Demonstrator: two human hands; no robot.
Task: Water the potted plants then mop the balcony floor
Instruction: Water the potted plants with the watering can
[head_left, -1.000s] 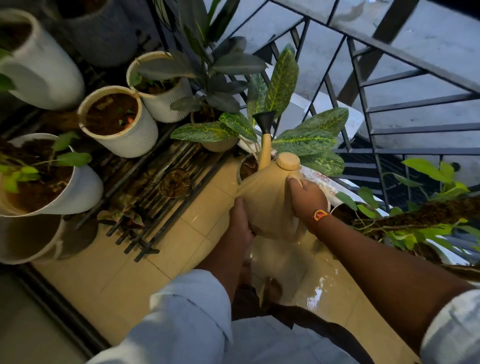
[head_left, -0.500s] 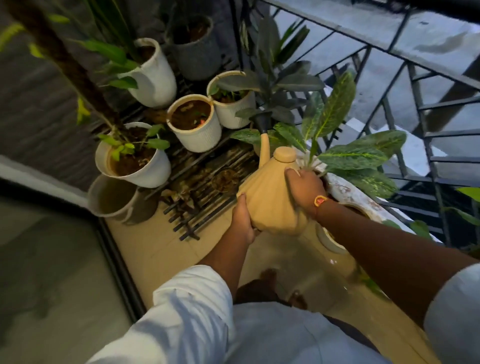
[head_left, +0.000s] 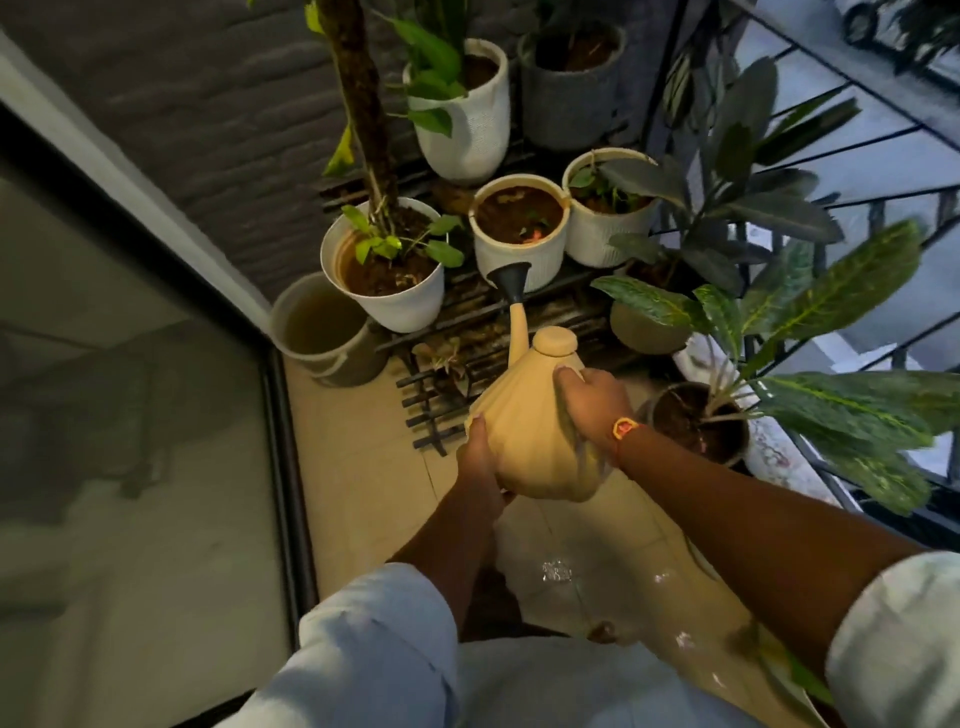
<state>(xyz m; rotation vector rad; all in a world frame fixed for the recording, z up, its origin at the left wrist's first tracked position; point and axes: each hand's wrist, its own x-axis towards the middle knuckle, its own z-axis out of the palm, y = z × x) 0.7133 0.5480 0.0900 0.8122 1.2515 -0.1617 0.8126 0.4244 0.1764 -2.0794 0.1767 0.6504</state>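
Observation:
A tan ribbed watering can (head_left: 524, 426) with a black rose on its spout is held above the balcony tiles. My left hand (head_left: 480, 467) grips its lower left side and my right hand (head_left: 592, 405) grips its upper right side. The spout points toward a white ribbed pot of bare soil (head_left: 519, 231) on a black slatted rack (head_left: 467, 343). To the left on the rack stands a white pot with a small green plant (head_left: 387, 265). A dark pot with a variegated leafy plant (head_left: 696, 421) stands right of the can.
More white and grey pots (head_left: 467, 104) stand behind on the rack, against a dark brick wall. A grey bucket (head_left: 322, 332) sits at the rack's left end. A black metal railing (head_left: 831, 130) runs along the right. A glass door (head_left: 130, 415) fills the left. The tiles (head_left: 623, 582) below are wet.
The view has swung left and the can has moved left with both hands on it, away from the variegated plant. Its spout now points toward the white pots on the rack.

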